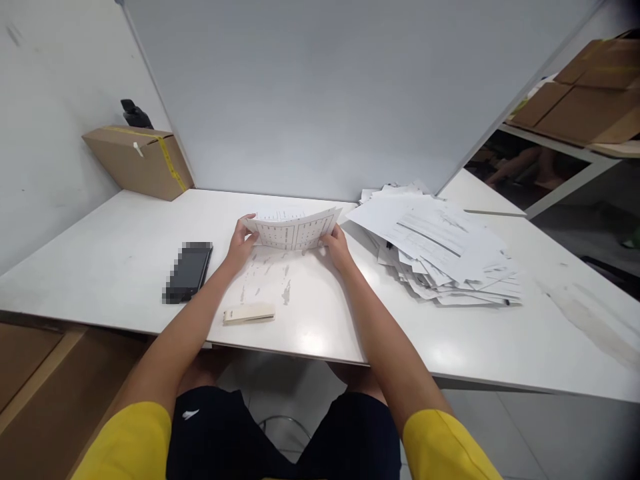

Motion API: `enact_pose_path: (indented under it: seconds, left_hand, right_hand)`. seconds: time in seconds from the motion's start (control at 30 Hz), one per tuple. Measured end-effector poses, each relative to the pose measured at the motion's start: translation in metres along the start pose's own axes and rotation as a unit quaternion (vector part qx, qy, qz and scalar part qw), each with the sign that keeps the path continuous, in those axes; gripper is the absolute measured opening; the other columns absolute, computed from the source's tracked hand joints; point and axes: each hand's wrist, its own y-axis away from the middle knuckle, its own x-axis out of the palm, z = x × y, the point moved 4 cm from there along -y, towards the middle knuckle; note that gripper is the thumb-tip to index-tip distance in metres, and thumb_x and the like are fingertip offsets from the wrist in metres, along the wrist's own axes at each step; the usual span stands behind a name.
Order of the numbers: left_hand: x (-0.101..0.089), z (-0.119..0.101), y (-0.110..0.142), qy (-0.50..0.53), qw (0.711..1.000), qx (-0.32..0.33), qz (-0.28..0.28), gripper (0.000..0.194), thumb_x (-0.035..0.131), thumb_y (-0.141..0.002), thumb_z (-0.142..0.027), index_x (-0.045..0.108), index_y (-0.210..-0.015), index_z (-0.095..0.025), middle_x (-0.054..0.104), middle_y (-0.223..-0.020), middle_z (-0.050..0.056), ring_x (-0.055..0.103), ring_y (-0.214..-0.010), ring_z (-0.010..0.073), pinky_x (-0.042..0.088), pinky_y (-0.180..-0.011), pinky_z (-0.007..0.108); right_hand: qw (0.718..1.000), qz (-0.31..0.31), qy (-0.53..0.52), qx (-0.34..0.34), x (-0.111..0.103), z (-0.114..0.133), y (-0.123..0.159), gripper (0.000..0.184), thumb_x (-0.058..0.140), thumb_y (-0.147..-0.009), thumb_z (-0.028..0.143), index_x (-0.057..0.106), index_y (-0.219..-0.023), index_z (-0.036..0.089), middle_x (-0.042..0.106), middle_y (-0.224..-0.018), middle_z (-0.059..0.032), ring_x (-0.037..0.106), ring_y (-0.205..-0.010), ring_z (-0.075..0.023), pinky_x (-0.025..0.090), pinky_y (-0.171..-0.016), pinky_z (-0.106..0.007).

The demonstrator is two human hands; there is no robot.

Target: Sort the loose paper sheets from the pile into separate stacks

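Note:
Several printed paper sheets [293, 232] are bent into a shallow curve between my two hands, just above the white table. My left hand [243, 237] grips their left edge, thumb on the near face and fingers behind. On the opposite edge, my right hand [335, 242] pinches the sheets in the same way. A cream-coloured stapler [249, 314] lies on the table close to its front edge, nearer to me than the sheets. To the left of my left forearm rests a black phone-like device [190, 270], partly blurred out.
A loose, messy pile of papers [435, 243] stands to the right on the white table [320, 320]. A taped cardboard box [143, 160] is at the back left. A grey partition [310, 100] rises behind the table. More cardboard boxes [585, 100] sit on another table at right.

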Motion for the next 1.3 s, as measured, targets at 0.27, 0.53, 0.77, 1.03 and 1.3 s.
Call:
enact_pose_path:
  seconds: [0.27, 0.53, 0.77, 1.03, 1.3]
  left_hand:
    - [0.005, -0.010, 0.000, 0.089, 0.996, 0.014, -0.012, 0.041, 0.063, -0.088, -0.055, 0.058, -0.115, -0.025, 0.067, -0.110, 0.006, 0.063, -0.108, 0.0239, 0.052, -0.096, 0.041]
    - [0.012, -0.009, 0.005, 0.107, 0.994, 0.005, 0.023, 0.046, 0.064, -0.089, -0.053, 0.053, -0.126, -0.027, 0.064, -0.125, 0.009, 0.059, -0.123, 0.0253, 0.047, -0.107, 0.042]
    - [0.007, 0.008, 0.001, 0.044, 0.998, -0.029, 0.045, 0.048, 0.064, -0.086, -0.058, 0.056, -0.119, -0.025, 0.068, -0.113, 0.008, 0.064, -0.109, 0.0247, 0.051, -0.099, 0.042]
    - [-0.001, 0.009, 0.001, -0.033, 0.999, -0.033, -0.002, 0.041, 0.064, -0.085, -0.057, 0.060, -0.109, -0.023, 0.069, -0.096, 0.006, 0.066, -0.092, 0.0228, 0.054, -0.089, 0.040]
    - [0.001, 0.002, 0.000, -0.001, 1.000, -0.001, -0.005, 0.048, 0.067, -0.083, -0.057, 0.055, -0.114, -0.023, 0.067, -0.107, 0.008, 0.065, -0.094, 0.0202, 0.053, -0.084, 0.034]
  right_hand:
    - [0.999, 0.031, 0.011, -0.004, 0.008, 0.008, 0.004, 0.027, 0.056, -0.064, 0.024, 0.062, -0.091, 0.025, 0.067, -0.094, -0.0009, 0.058, -0.094, -0.0226, 0.046, -0.091, -0.038]
    - [0.999, 0.035, -0.020, -0.010, 0.007, 0.008, 0.003, 0.034, 0.056, -0.061, 0.021, 0.061, -0.095, 0.027, 0.067, -0.101, -0.0014, 0.059, -0.102, -0.0232, 0.047, -0.093, -0.038]
    - [0.999, 0.029, -0.024, -0.008, 0.006, 0.006, 0.002, 0.031, 0.057, -0.061, 0.023, 0.060, -0.091, 0.027, 0.070, -0.101, -0.0018, 0.060, -0.106, -0.0248, 0.050, -0.093, -0.040]
    - [0.999, 0.039, -0.019, -0.009, 0.009, 0.007, 0.003, 0.032, 0.059, -0.065, 0.023, 0.066, -0.097, 0.025, 0.073, -0.103, -0.0036, 0.063, -0.106, -0.0268, 0.050, -0.093, -0.044]
    - [1.000, 0.005, -0.013, -0.027, 0.003, 0.010, 0.003, 0.026, 0.058, -0.062, 0.024, 0.061, -0.088, 0.025, 0.067, -0.089, -0.0006, 0.061, -0.092, -0.0229, 0.050, -0.082, -0.037]
